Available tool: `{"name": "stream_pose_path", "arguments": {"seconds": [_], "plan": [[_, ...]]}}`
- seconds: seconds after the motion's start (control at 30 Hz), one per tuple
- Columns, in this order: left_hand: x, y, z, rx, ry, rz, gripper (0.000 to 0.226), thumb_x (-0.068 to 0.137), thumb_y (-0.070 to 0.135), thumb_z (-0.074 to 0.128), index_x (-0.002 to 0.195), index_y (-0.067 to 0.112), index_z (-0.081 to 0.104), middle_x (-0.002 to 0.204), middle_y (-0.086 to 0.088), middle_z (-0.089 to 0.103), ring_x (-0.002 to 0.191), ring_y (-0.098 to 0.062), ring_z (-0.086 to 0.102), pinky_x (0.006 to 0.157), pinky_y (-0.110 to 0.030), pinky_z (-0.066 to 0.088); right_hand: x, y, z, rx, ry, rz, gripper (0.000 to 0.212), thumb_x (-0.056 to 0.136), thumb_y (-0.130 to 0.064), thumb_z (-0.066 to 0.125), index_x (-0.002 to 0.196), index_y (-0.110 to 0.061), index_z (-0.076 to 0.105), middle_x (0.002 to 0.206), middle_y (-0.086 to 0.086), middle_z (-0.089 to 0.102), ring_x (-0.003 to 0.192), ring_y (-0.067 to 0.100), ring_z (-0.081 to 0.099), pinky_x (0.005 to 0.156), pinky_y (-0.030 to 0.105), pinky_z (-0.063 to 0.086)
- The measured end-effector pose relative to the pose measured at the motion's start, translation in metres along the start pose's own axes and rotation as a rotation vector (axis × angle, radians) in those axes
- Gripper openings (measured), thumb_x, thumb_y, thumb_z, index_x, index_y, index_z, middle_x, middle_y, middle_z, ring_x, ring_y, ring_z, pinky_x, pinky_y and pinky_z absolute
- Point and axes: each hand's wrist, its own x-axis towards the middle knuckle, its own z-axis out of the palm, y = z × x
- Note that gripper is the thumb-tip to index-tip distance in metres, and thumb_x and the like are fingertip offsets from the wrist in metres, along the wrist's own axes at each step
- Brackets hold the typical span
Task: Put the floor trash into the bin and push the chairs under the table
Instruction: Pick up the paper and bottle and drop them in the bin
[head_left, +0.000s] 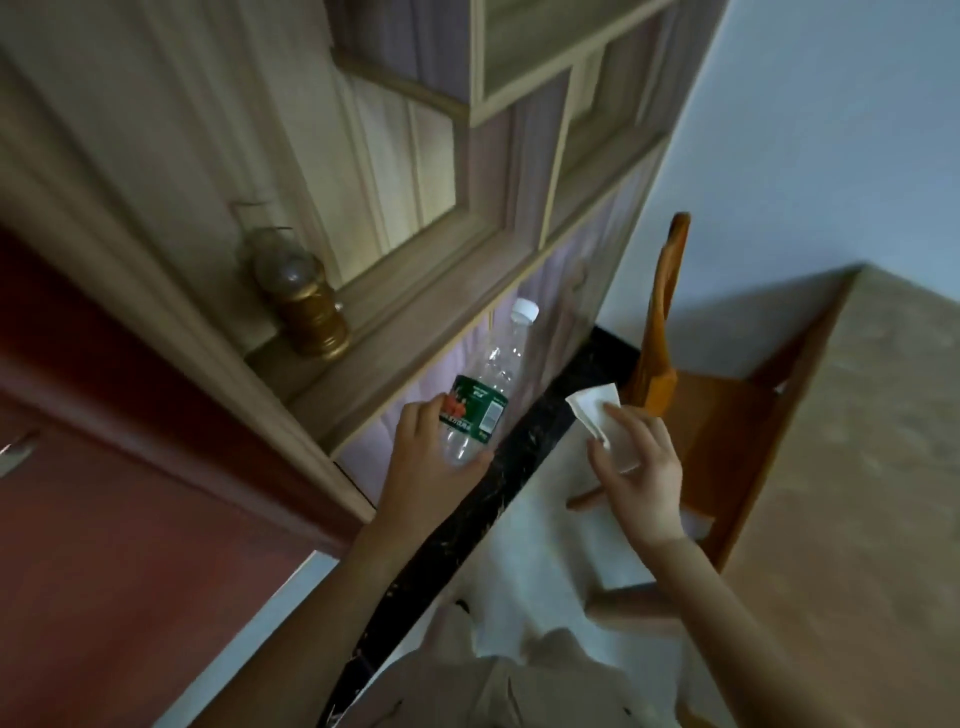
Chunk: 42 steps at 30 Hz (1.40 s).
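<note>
My left hand (431, 457) grips the lower part of a clear plastic bottle (493, 379) with a white cap and a green and red label. The bottle points up and away, in front of the cabinet. My right hand (636, 467) pinches a crumpled white paper tissue (597, 410) between thumb and fingers. Just behind the tissue stands an orange wooden chair (670, 374), its seat partly under the beige table (857, 467) at the right. No bin is in view.
A tall wooden cabinet (363, 156) fills the left and top. A brass lantern (306, 306) sits on its ledge. A dark threshold strip (498, 483) runs diagonally across the pale floor. A red-brown door (104, 493) is at the left.
</note>
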Motion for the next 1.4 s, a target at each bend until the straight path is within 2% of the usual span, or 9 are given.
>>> {"name": "stream_pose_path", "arguments": {"seconds": [0.1, 0.2, 0.3, 0.43, 0.63, 0.8, 1.0, 1.17, 1.4], "plan": [[-0.03, 0.013, -0.005, 0.021, 0.096, -0.085, 0.06, 0.067, 0.044, 0.076, 0.116, 0.028, 0.045, 0.106, 0.007, 0.041, 0.093, -0.01, 0.046, 0.076, -0.016, 0.039, 0.002, -0.003, -0.004, 0.001, -0.076, -0.108, 0.04, 0.084, -0.004, 0.073, 0.123, -0.006, 0.063, 0.119, 0.004, 0.057, 0.108, 0.003, 0.049, 0.09, 0.004, 0.038], [-0.07, 0.018, -0.001, 0.091, 0.225, -0.151, 0.06, 0.069, 0.042, 0.074, 0.117, 0.015, 0.052, 0.106, 0.004, 0.044, 0.091, -0.007, 0.044, 0.081, -0.022, 0.045, -0.004, -0.006, -0.004, 0.025, -0.194, -0.188, 0.041, 0.081, -0.002, 0.075, 0.12, -0.006, 0.063, 0.118, 0.006, 0.057, 0.104, -0.001, 0.048, 0.085, 0.001, 0.04], [-0.113, 0.022, -0.001, 0.054, 0.337, -0.306, 0.066, 0.067, 0.04, 0.078, 0.122, 0.017, 0.05, 0.11, 0.006, 0.044, 0.092, -0.002, 0.047, 0.08, -0.011, 0.041, -0.014, -0.016, 0.001, 0.058, -0.317, -0.29, 0.038, 0.081, -0.004, 0.075, 0.117, -0.006, 0.063, 0.115, -0.002, 0.053, 0.099, -0.001, 0.049, 0.08, 0.005, 0.046], [-0.181, 0.029, -0.014, 0.11, 0.528, -0.454, 0.06, 0.065, 0.036, 0.08, 0.114, 0.012, 0.053, 0.104, 0.01, 0.044, 0.088, -0.011, 0.052, 0.073, -0.014, 0.04, -0.034, -0.04, 0.022, 0.185, -0.49, -0.38, 0.034, 0.084, -0.01, 0.073, 0.117, -0.011, 0.064, 0.116, -0.003, 0.055, 0.102, 0.0, 0.05, 0.087, 0.003, 0.04], [-0.299, 0.041, -0.059, 0.117, 0.844, -0.693, 0.068, 0.066, 0.036, 0.084, 0.123, 0.03, 0.047, 0.109, 0.022, 0.042, 0.092, 0.0, 0.054, 0.073, -0.009, 0.045, -0.099, -0.106, 0.066, 0.349, -0.752, -0.613, 0.036, 0.086, -0.025, 0.065, 0.117, -0.006, 0.063, 0.114, 0.0, 0.056, 0.105, 0.006, 0.052, 0.095, 0.007, 0.037], [-0.414, 0.044, -0.082, 0.198, 1.046, -0.863, 0.077, 0.067, 0.047, 0.077, 0.132, 0.017, 0.049, 0.112, 0.008, 0.045, 0.097, -0.01, 0.054, 0.084, -0.016, 0.044, -0.191, -0.157, 0.1, 0.463, -0.987, -0.689, 0.036, 0.084, -0.006, 0.074, 0.119, -0.01, 0.065, 0.118, -0.004, 0.058, 0.105, 0.011, 0.058, 0.086, 0.035, 0.053], [-0.568, 0.043, -0.091, 0.188, 1.242, -1.045, 0.071, 0.07, 0.043, 0.078, 0.131, 0.019, 0.049, 0.11, 0.013, 0.044, 0.096, -0.002, 0.053, 0.082, -0.01, 0.044, -0.34, -0.216, 0.126, 0.517, -1.19, -0.777, 0.034, 0.081, -0.006, 0.072, 0.115, -0.007, 0.067, 0.113, -0.004, 0.059, 0.104, 0.004, 0.055, 0.092, 0.007, 0.038], [-0.7, 0.036, -0.122, 0.183, 1.355, -1.196, 0.071, 0.07, 0.037, 0.079, 0.131, 0.017, 0.049, 0.111, 0.008, 0.044, 0.093, -0.011, 0.054, 0.084, -0.024, 0.048, -0.48, -0.271, 0.145, 0.543, -1.349, -0.804, 0.039, 0.078, 0.004, 0.076, 0.115, -0.007, 0.067, 0.112, -0.001, 0.06, 0.104, 0.003, 0.056, 0.09, 0.01, 0.042], [-0.821, 0.026, -0.188, 0.197, 1.47, -1.351, 0.071, 0.071, 0.028, 0.083, 0.132, 0.016, 0.048, 0.112, 0.008, 0.043, 0.091, -0.017, 0.055, 0.081, -0.025, 0.045, -0.608, -0.341, 0.169, 0.546, -1.436, -0.885, 0.04, 0.078, 0.002, 0.076, 0.116, -0.006, 0.067, 0.111, -0.003, 0.057, 0.107, -0.018, 0.047, 0.09, 0.004, 0.037]]}}
